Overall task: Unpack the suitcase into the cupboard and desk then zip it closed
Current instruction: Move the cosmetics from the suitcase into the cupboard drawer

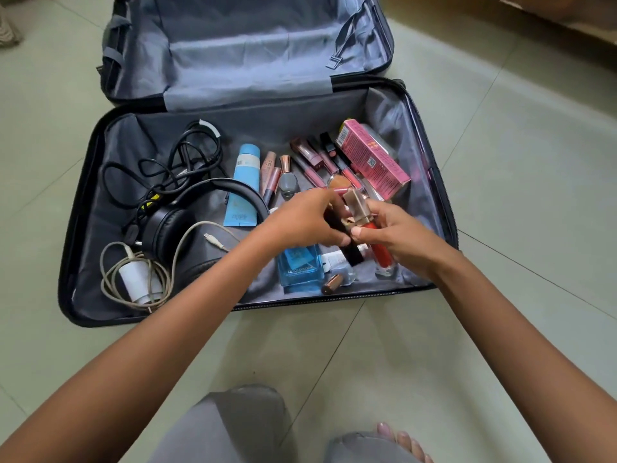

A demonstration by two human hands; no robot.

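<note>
The open suitcase (pixel 83 202) lies flat on the tiled floor, its far half holding nothing. The near half holds black headphones (pixel 173 225), black cables (pixel 180 162), a white charger (pixel 137 279), a blue tube (pixel 245 182), a pink box (pixel 370 158), a blue perfume bottle (pixel 298 265) and several lip and nail products (pixel 310 162). Over its right part, my right hand (pixel 397 238) grips a red lip gloss (pixel 379 245) with a gold cap, along with other small tubes. My left hand (pixel 300 222) holds a black tube (pixel 350 252) against them.
Pale green floor tiles (pixel 517 162) surround the case. My grey-trousered knees (pixel 240 426) and bare toes (pixel 400 439) are at the bottom. A wooden furniture edge (pixel 574 15) shows at the top right, and striped fabric (pixel 8 28) at the top left.
</note>
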